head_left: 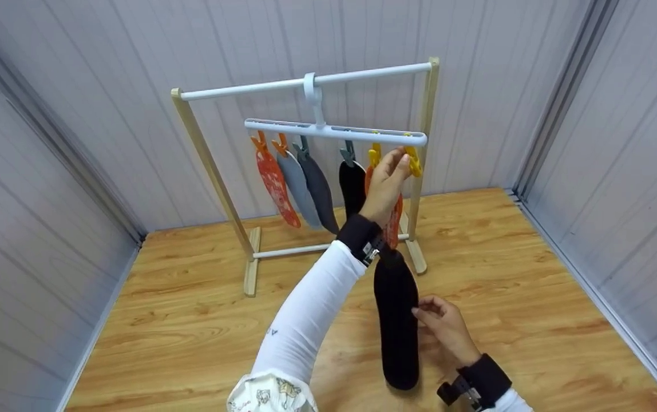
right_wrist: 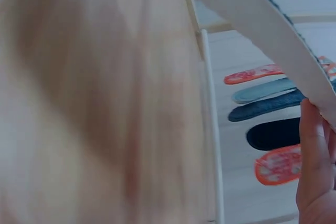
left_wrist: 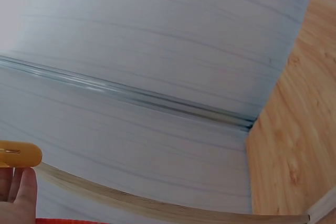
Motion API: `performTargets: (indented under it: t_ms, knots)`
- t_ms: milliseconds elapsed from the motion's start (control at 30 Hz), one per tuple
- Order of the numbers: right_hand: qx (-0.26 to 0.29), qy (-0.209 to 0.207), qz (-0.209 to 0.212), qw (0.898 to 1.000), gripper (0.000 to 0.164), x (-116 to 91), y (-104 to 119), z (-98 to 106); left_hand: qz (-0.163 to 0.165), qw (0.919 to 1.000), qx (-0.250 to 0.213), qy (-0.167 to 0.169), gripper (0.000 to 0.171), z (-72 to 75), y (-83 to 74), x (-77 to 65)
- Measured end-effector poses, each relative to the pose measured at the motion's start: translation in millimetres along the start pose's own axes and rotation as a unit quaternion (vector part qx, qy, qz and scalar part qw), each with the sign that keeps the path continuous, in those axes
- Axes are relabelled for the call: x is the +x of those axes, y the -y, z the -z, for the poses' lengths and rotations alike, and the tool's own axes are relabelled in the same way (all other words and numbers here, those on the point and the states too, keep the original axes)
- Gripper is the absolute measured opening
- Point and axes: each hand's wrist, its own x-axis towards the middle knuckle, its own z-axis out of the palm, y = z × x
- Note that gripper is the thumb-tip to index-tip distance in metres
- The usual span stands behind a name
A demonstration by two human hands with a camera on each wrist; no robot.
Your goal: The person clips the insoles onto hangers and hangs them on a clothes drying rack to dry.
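My left hand (head_left: pixel 386 189) is raised to the right end of a white hanger (head_left: pixel 334 132), its fingertips pinching a yellow clip (head_left: pixel 414 162). Lower down, my right hand (head_left: pixel 447 329) grips the right edge of a black insole (head_left: pixel 398 326) between thumb and fingers. That insole hangs lengthwise above the floor, its top end partly behind the left wrist. Its pale underside (right_wrist: pixel 268 30) shows in the right wrist view. Behind the left hand, a red-patterned insole (head_left: pixel 395 226) is partly hidden below another yellow clip (head_left: pixel 373 155).
The hanger hooks over the white top bar (head_left: pixel 242 88) of a wooden-legged rack (head_left: pixel 208 166). Clipped along it are a red insole (head_left: pixel 274 186), a light grey one (head_left: pixel 299 189), a dark grey one (head_left: pixel 318 189) and a black one (head_left: pixel 352 186). Panelled walls (head_left: pixel 620 171) surround the wooden floor (head_left: pixel 191 343).
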Motion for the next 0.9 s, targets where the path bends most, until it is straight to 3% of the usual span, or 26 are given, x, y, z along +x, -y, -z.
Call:
performTargets:
  t_ms: [233, 567, 900]
  knots:
    - [0.064, -0.032, 0.025, 0.997, 0.015, 7, 17, 5, 0.007, 0.9999, 0.015, 0.000, 0.038, 6.6, 1.8, -5.8]
    - [0.037, -0.065, 0.078, 0.994, 0.021, 18, 36, 2, -0.008, 0.9992, 0.034, -0.021, 0.031, 18.3, 6.8, -11.4]
    - [0.064, -0.101, 0.128, 0.984, 0.019, 27, 47, -5, -0.014, 0.9976, 0.051, -0.045, 0.026, 21.9, 4.5, -18.7]
